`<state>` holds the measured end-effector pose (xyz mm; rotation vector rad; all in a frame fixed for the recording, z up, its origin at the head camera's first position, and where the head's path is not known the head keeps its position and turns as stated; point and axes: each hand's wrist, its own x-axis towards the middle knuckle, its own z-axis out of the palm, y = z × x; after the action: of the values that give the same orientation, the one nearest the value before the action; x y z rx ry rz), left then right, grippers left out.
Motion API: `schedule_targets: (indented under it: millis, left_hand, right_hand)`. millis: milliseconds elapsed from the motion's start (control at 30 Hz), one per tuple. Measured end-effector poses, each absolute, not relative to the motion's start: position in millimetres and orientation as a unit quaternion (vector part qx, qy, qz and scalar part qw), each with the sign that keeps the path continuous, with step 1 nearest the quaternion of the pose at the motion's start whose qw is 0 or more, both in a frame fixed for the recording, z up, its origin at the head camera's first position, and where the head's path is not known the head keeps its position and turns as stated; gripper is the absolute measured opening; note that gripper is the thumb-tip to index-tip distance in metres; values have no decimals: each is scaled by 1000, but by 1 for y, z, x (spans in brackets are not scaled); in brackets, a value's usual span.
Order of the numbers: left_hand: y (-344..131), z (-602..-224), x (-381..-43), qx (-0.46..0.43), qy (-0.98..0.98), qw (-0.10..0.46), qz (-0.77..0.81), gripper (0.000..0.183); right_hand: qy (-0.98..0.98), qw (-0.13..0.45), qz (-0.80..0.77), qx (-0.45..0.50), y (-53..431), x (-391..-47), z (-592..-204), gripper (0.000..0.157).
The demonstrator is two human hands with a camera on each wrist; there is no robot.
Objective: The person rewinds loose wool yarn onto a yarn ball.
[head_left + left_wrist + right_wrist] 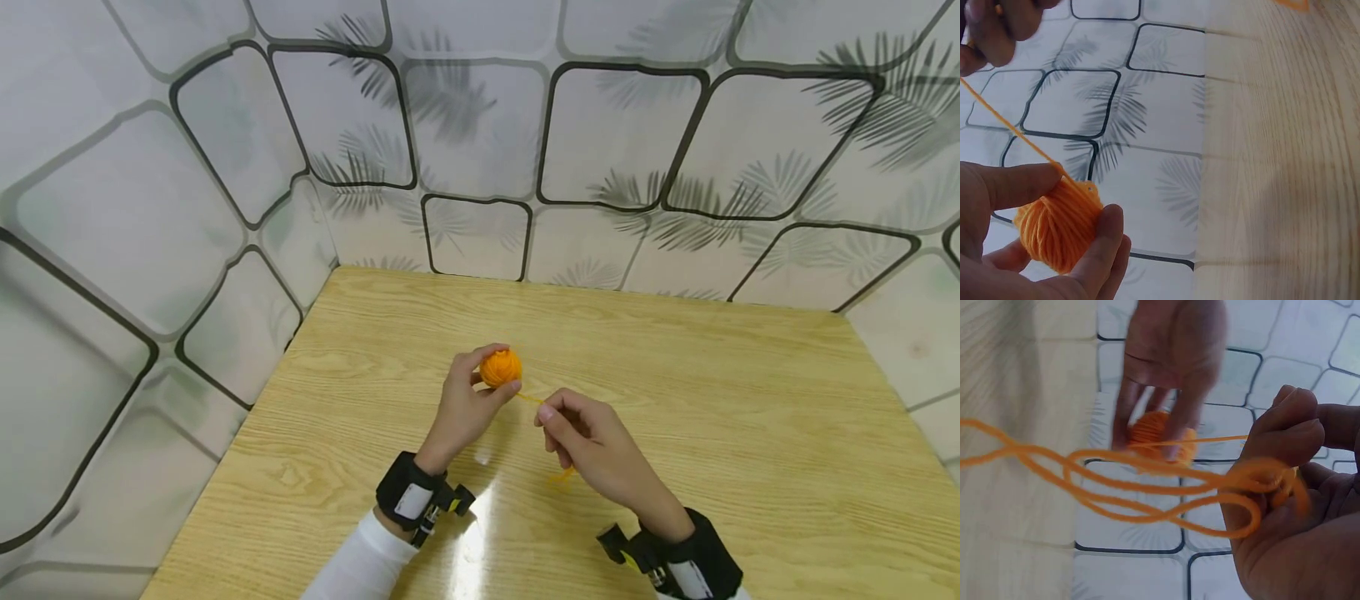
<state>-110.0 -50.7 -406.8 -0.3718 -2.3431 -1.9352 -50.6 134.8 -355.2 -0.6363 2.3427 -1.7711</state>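
Note:
My left hand (pixel 468 404) holds a small orange ball of yarn (pixel 500 368) between thumb and fingers, above the table. From the ball a taut strand of yarn (pixel 1013 128) runs across to my right hand (pixel 592 446), which pinches it between thumb and curled fingers. In the right wrist view, loose loops of yarn (pixel 1147 486) hang from the right palm and trail off to the left edge. Seen from the left wrist, fingertips (pixel 1110 222) press into the side of the wound ball.
Under both hands is a light wood-grain table (pixel 360 350), with a bright glare streak between the forearms. A patterned wall covering (pixel 480 125) with dark outlines and leaf prints stands behind and to the left. Black straps with small cameras sit on both wrists.

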Motion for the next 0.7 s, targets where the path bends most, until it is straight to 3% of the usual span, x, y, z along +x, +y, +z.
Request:
schedule_targets:
  millis: [200,467,700]
  left_hand:
    - [-54,-405,-107,-164,-777,-2,-608,48]
    - [-61,-393,-99,-257,-700,-168,-645,46]
    - [-60,-385,-90,-341,-633,-236,-654,46]
  right_hand:
    - [772,27,-606,-187,150,-56,-335,23]
    - [772,-27,-614,-161,161,-75,-316,24]
    - [771,-32,-615,-163,160,-94,-320,28]
